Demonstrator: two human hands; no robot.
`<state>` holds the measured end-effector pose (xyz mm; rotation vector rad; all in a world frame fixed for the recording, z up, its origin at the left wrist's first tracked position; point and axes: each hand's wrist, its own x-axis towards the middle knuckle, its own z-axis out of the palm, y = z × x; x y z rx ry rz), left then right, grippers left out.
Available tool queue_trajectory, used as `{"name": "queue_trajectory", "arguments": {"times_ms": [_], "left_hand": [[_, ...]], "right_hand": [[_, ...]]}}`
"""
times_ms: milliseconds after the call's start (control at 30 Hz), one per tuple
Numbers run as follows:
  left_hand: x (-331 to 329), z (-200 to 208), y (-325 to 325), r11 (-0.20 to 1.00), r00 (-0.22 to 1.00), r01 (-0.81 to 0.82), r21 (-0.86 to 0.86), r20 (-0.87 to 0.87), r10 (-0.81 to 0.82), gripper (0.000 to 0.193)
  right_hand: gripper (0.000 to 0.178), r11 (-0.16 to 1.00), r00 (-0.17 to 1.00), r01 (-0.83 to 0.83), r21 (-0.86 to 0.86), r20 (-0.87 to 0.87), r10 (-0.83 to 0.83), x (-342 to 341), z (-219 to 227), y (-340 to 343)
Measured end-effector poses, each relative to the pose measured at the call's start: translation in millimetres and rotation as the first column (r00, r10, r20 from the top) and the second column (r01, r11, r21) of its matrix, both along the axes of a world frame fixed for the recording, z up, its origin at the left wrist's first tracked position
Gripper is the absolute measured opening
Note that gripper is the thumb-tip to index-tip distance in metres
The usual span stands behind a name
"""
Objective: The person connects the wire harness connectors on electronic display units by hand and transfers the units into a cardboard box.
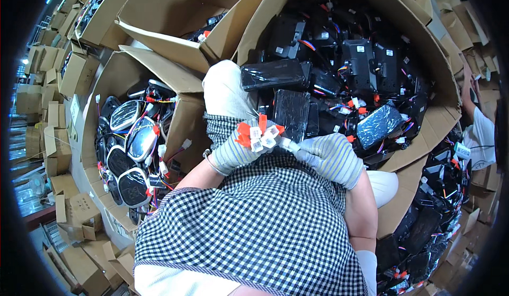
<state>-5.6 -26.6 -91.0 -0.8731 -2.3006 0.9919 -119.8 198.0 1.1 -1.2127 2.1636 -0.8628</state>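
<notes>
My left hand (pixel 231 151), in a grey striped glove, is closed around a bunch of wire connectors (pixel 256 138) with white and red plastic housings. My right hand (pixel 338 159), gloved alike, pinches a small white connector (pixel 288 144) beside that bunch. Both hands meet above my lap, over a black-and-white checked apron (pixel 254 216). Just beyond them lies a black, film-wrapped rectangular unit (pixel 292 110). The wires behind the connectors are mostly hidden by my fingers.
A large cardboard box (pixel 429 137) ahead holds many black units with wires. At left, another box (pixel 94 169) contains rounded mirror-like parts (pixel 143 138) with cables. More black units (pixel 424 227) are piled at right. Another person's arm (pixel 467 92) shows at the far right.
</notes>
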Motion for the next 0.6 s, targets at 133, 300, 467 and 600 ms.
{"name": "queue_trajectory", "arguments": {"times_ms": [133, 300, 467, 600], "left_hand": [[-6, 9, 7, -0.142, 0.629, -0.692, 0.708, 0.493, -0.601, 0.018], [-7, 1, 1, -0.005, 0.615, -0.652, 0.758, 0.525, -0.588, 0.011], [-3, 4, -5, 0.101, 0.449, -0.746, 0.658, 0.609, -0.654, 0.016], [1, 7, -6, 0.223, 0.503, -0.64, 0.736, 0.619, -0.603, 0.011]], "right_hand": [[0.029, 0.988, 0.98, -0.147, 0.039, 0.142, 0.14, -5, -13, -2], [0.023, 0.992, 0.995, -0.072, -0.099, 0.066, 0.078, 19, -43, 3], [0.022, 0.995, 0.996, -0.088, -0.044, -0.014, 0.087, 43, -62, 4], [0.028, 0.994, 0.992, -0.066, -0.086, -0.117, 0.056, 48, -65, 2]]}}
